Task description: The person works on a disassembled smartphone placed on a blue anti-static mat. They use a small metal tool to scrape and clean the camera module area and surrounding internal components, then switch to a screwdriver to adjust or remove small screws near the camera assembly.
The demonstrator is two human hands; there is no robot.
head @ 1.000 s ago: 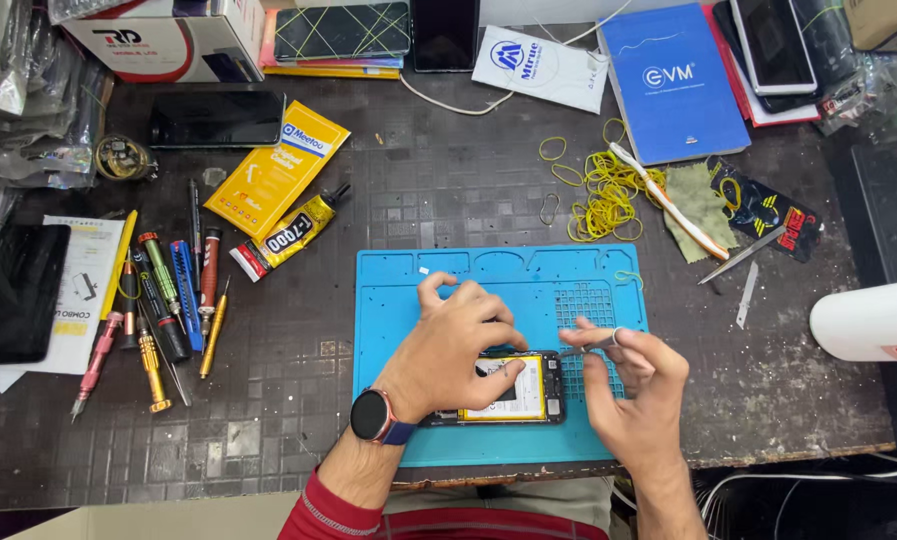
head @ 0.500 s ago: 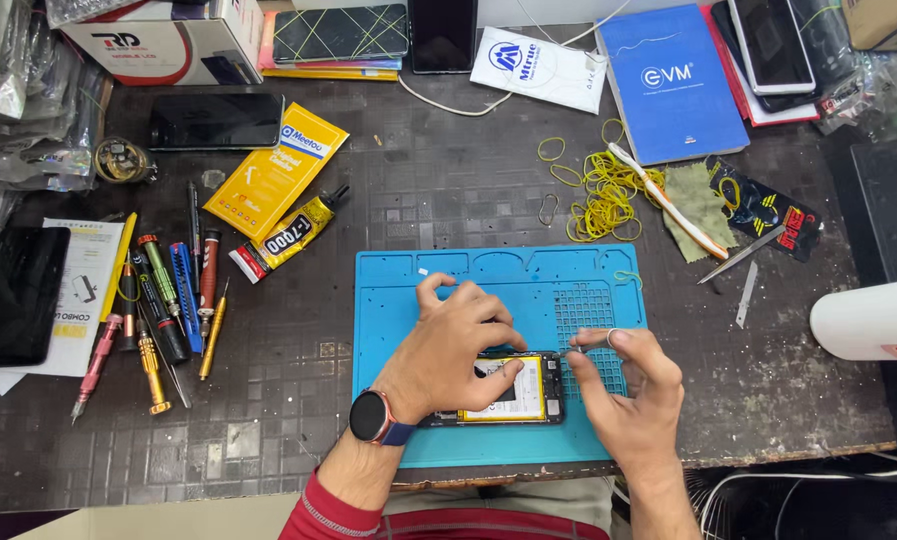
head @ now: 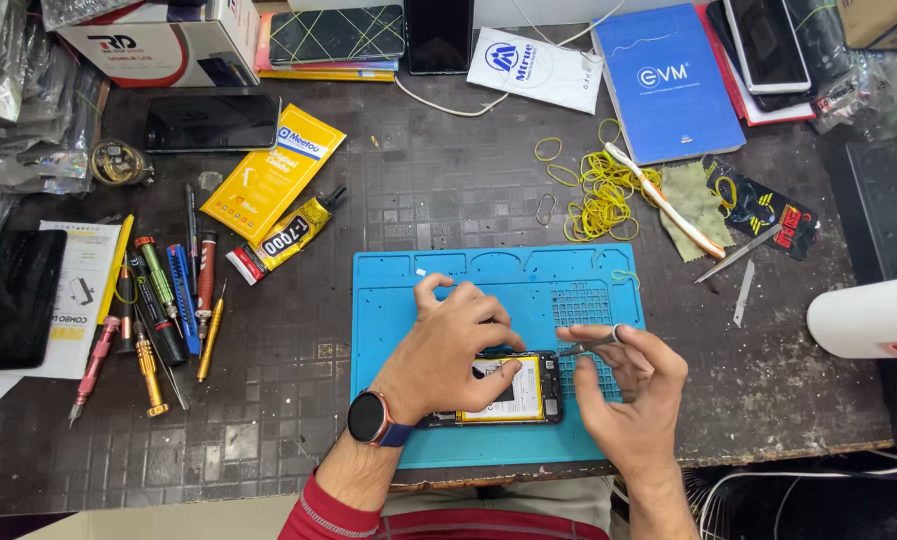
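Since the earlier frame, my right hand (head: 633, 395) has edged its tweezers (head: 588, 346) toward the opened phone (head: 518, 397). That phone lies on the blue mat (head: 398, 300) on the worktop. My left hand (head: 448, 350) presses it flat, fingers spread; my right grip pinches the tweezers.

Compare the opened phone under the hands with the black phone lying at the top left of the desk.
The opened phone lies on the blue mat with its yellow-labelled insides bared; the black phone lies on the bare desk, showing only a closed dark face. The left hand presses on the opened one, and the right hand brings tweezers to it; nothing touches the black one. Both lie flat.
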